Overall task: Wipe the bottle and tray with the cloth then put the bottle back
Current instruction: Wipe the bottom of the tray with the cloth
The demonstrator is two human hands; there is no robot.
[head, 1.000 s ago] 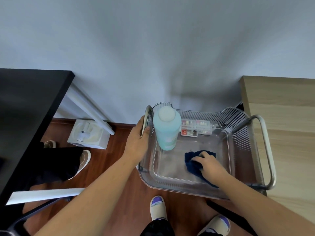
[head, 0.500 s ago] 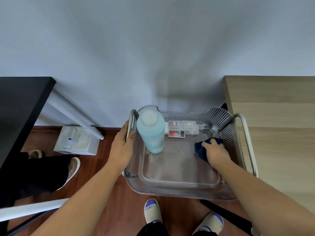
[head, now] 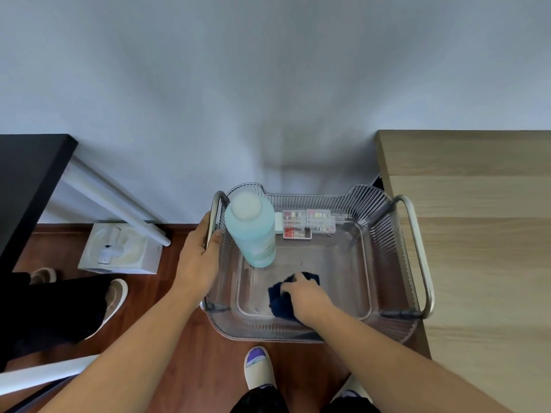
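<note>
Clear ribbed plastic tray (head: 376, 222), metal handles L & R. Contents:
- Bottle (head: 252, 231): pale blue-green liquid, white cap, upright in far-left corner of tray.
- Cloth (head: 280, 296): dark navy, bunched, on tray floor near front edge, left of centre.
- Two small clear cases (head: 308, 222) w/ coloured bits, against far wall, just right of bottle.

Hands:
- Left hand (head: 198, 263): wrapped round tray's left handle, fingers closed on it.
- Right hand (head: 307, 296): fingers curled down on cloth, pressing it to tray floor.

Surroundings: wooden table (head: 477, 234) beside tray's right edge; white box (head: 119, 248) on floor, well left.
</note>
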